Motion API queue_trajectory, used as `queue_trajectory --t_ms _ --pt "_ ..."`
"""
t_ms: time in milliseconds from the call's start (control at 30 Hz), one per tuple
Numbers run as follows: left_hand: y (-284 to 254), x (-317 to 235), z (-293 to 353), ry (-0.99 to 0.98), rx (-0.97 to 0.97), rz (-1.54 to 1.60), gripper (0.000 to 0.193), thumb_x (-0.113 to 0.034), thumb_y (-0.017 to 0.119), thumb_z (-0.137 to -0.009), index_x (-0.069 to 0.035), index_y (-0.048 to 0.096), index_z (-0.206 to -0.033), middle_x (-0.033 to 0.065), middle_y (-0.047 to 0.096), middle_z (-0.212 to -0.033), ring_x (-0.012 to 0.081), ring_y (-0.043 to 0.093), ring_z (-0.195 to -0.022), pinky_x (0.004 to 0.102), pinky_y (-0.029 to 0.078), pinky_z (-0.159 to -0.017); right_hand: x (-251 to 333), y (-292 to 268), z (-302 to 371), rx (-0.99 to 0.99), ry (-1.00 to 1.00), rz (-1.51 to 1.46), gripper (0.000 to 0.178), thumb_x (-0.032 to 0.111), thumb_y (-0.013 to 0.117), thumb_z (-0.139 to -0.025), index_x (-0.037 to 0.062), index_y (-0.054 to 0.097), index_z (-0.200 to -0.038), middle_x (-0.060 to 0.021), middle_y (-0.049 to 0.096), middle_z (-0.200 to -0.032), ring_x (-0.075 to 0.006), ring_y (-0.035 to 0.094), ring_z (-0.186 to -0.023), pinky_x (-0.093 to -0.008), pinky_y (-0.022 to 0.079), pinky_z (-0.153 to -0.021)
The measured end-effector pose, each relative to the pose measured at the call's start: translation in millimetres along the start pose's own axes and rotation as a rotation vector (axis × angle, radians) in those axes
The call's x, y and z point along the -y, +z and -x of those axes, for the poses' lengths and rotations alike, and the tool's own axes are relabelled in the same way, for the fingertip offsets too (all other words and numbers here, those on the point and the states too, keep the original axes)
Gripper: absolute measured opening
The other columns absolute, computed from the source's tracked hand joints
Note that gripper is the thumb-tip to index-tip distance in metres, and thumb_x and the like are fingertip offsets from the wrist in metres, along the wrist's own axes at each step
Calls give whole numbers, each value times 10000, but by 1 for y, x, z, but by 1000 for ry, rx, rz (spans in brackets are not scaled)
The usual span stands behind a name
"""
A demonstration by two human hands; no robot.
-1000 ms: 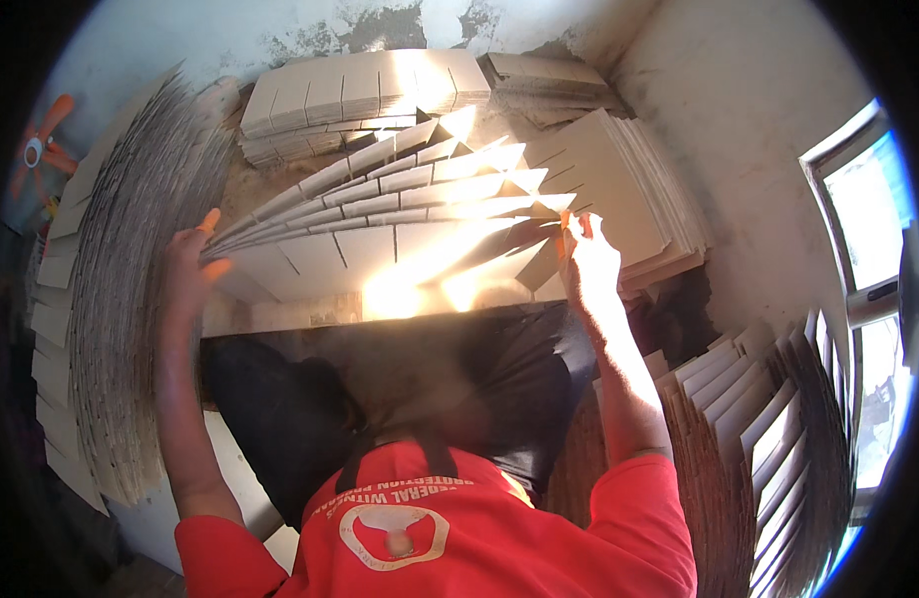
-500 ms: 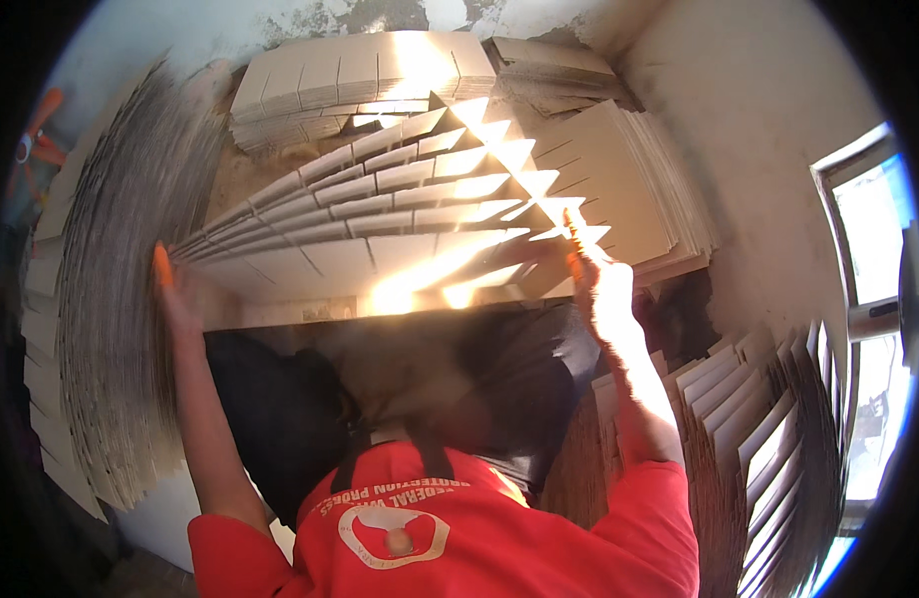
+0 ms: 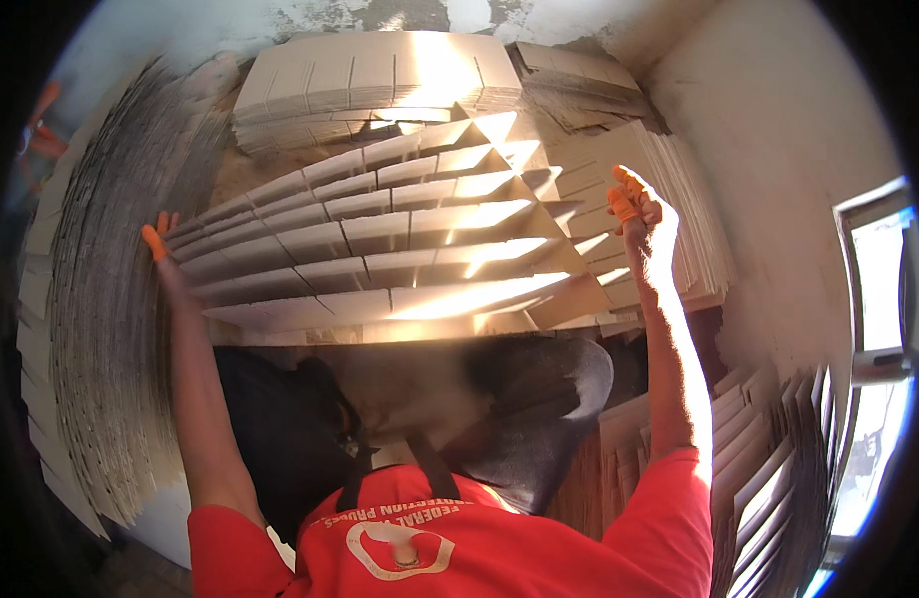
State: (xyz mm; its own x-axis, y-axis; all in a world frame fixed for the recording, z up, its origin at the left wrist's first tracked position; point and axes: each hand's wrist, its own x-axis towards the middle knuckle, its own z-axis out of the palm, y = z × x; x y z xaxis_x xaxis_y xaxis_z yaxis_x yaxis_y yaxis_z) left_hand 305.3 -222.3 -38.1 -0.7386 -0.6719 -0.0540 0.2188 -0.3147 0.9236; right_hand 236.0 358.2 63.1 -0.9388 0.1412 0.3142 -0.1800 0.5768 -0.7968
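A set of slotted cardboard divider strips (image 3: 380,249) is fanned out in front of me, lit by sun. My left hand (image 3: 160,249), with orange fingertip covers, grips the fan's narrow left end. My right hand (image 3: 639,214), also with orange fingertip covers, is raised and holds the fan's wide right end. The strips spread apart between the two hands, and my arms reach up on either side. My red shirt fills the lower edge.
A tall leaning stack of flat cardboard sheets (image 3: 101,329) stands at my left. More cardboard piles (image 3: 380,80) lie behind the fan, and another stack (image 3: 778,468) stands at the lower right. A white wall (image 3: 778,149) and a window (image 3: 878,299) are on the right.
Both hands have moved up and apart. The divider strips have spread from a tight bundle into a wide fan.
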Motion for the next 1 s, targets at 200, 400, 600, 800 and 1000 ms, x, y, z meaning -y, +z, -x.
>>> queue_trajectory --t_ms 200,400,600,800,1000 --pt "26 -6 -42 76 51 -51 882 -681 411 -934 -25 280 -1509 141 300 -1555 269 269 -1434 414 209 -1172 -84 -42 -14 -154 -122 556 460 184 692 -873 64 573 -1301 -149 617 -1232 -294 594 -1127 -395 495 -926" --pt "33 2 -63 117 102 -61 831 -634 449 -948 -9 331 -1482 173 298 -1546 273 277 -1428 403 231 -1164 -128 -83 12 -28 62 1378 755 294 768 -786 71 425 -1420 -129 517 -1355 -334 480 -1222 -474 418 -980" --pt "11 -4 -53 12 32 38 741 -569 441 -978 14 400 -1434 185 382 -1496 262 349 -1393 405 286 -1142 -147 -116 -10 -79 92 1150 608 241 767 -745 15 547 -1264 -170 603 -1219 -346 532 -1167 -457 428 -954" --pt "-26 -29 -4 280 -57 -220 612 -444 435 -1010 50 469 -1369 193 512 -1391 257 457 -1325 402 316 -1132 -120 -117 -10 -256 208 844 427 182 698 -805 -10 577 -1167 -227 657 -1040 -390 621 -986 -454 468 -872" --pt "30 -66 97 475 191 -598 367 -236 498 -989 13 630 -1225 117 658 -1211 207 630 -1107 340 456 -1013 -93 -142 -4 -601 -227 661 390 128 650 -884 -1 551 -1238 -199 683 -1044 -321 663 -897 -387 505 -787"
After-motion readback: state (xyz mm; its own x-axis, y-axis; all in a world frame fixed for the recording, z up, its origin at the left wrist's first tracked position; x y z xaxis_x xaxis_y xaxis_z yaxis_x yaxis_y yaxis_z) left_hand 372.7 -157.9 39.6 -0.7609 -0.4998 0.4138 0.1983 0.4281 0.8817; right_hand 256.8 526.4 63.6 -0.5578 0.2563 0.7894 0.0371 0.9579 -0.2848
